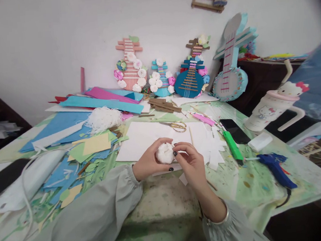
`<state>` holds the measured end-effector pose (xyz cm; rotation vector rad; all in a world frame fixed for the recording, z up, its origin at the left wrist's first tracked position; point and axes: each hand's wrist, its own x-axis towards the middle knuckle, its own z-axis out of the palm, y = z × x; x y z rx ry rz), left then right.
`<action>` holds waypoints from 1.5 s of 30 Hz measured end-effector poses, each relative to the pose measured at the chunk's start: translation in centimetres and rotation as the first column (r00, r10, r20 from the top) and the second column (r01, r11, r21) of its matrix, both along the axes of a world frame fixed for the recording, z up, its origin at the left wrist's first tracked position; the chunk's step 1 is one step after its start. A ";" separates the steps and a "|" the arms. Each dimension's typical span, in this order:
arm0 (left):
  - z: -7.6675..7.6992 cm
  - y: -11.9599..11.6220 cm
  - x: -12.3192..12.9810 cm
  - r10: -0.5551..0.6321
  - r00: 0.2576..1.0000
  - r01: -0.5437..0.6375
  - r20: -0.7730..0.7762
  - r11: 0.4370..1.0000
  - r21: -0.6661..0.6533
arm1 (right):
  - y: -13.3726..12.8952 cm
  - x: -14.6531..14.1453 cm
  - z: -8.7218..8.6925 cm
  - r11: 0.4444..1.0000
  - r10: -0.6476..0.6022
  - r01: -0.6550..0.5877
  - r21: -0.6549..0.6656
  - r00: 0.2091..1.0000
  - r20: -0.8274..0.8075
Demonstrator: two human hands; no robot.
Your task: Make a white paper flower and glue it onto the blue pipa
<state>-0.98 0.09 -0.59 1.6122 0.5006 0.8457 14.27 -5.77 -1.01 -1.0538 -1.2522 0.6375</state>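
A round white paper flower [165, 153] with layered petals is held over the near edge of the white board. My left hand [149, 160] curves round its left side, thumb below and fingers above. At its right side, the fingertips of my right hand [190, 161] are pinched together and touch the petals. Whether a loose petal is between those fingertips is hidden. Beneath lies a white board [139, 137], with gold-handled scissors [175, 125] on its far part. White paper strips [216, 149] are scattered to the right.
A blue glue gun [277, 170], green utility knife [232, 146], phone [235, 131] and white tumbler [272, 109] stand or lie at right. Paper scraps [97, 171] and a heap of white string [104, 119] cover the left. Decorated paper lutes [189, 82] lean against the wall.
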 end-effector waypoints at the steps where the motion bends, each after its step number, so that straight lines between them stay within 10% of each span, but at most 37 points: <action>1: 0.0 0.0 0.0 0.011 1.000 -0.011 -0.014 1.000 0.006 | 0.0 0.0 -0.1 1.000 0.001 -0.001 0.004 1.000 -0.007; 9: 0.2 0.2 0.0 0.039 0.999 -0.039 -0.029 0.999 -0.005 | 0.0 0.0 0.0 0.999 -0.025 0.022 0.041 0.997 0.075; 16: 0.5 0.9 -0.3 0.063 0.977 0.037 0.203 0.890 -0.454 | 0.3 0.7 0.2 0.956 -0.274 0.283 0.076 0.955 -0.113; 24: -1.1 4.2 -1.5 0.410 0.906 -0.362 0.106 0.880 -0.308 | 0.8 0.9 -0.2 0.946 -0.319 0.322 -0.026 0.917 -0.238; 33: -1.7 6.4 -3.5 0.684 0.718 -0.661 0.130 0.728 -0.181 | 1.3 0.8 0.1 0.944 -0.324 0.330 -0.022 0.909 -0.263; 39: -1.2 6.7 -4.7 0.715 0.681 -0.686 0.159 0.698 -0.205 | 1.3 1.0 -0.1 0.948 -0.291 0.317 0.026 0.898 -0.331; 45: 0.7 4.6 -3.6 0.606 0.785 -0.592 0.126 0.794 -0.138 | 1.3 1.2 -0.5 0.967 -0.204 0.247 0.067 0.902 -0.380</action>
